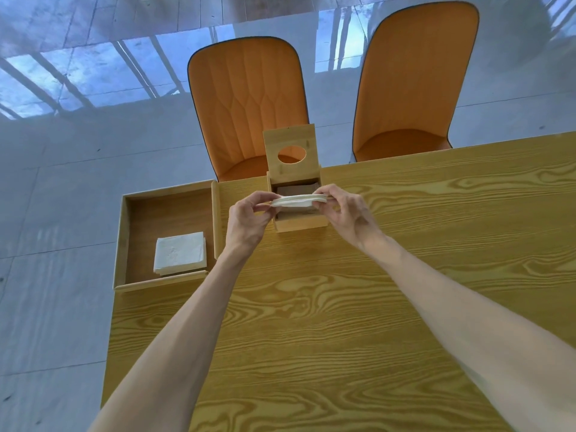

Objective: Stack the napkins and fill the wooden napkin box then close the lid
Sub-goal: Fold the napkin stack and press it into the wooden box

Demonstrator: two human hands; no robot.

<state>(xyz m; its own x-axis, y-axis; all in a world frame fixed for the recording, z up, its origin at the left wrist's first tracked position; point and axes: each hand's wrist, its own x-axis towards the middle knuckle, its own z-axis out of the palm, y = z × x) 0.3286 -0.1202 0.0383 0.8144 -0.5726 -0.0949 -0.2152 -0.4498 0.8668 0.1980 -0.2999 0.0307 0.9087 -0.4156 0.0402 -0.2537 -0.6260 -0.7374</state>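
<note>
A thin stack of white napkins is pinched at its left end by the left hand and at its right end by the right hand, both hands closed on it, and it is held level just above the open mouth of the wooden napkin box. The box is set near the far edge of the table, and its lid, cut with a round hole, is stood up on the far side, so the way in is clear. Inside, a dark floor or lining is glimpsed behind the napkins; whether any napkins are already lying in there cannot be told. To the left, a second pile of napkins is seen resting in the near right corner of a shallow wooden tray, untouched for now. By this reading the task is judged to be at an early-to-middle stage: one batch is gathered and about to be lowered in, another is left to be fetched, and the lid is not yet closed. Beyond the table, two orange chairs are seen. No brand, label or readable writing is found on any of it.
</note>
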